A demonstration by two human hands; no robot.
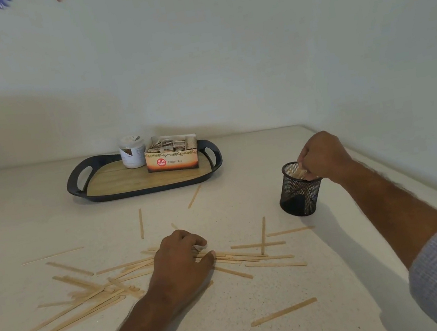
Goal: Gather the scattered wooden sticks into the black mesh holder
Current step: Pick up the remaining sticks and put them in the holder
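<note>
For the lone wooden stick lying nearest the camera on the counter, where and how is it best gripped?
Probably pinch the lone stick at its right end, coming from above. It lies flat on the counter, apart from the pile, so nothing crowds either end, and that end is nearer the mesh holder.

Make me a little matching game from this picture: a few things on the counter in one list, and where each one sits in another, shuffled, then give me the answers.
Things:
1. ginger tea box
2. black mesh holder
3. left hand
4. lone stick

Places:
A. resting on the pile of wooden sticks
B. on the tray, beside the white jar
C. alone on the counter, nearest the camera
D. under the right hand, which lowers sticks into it

Pairs: 1-B, 2-D, 3-A, 4-C
</note>
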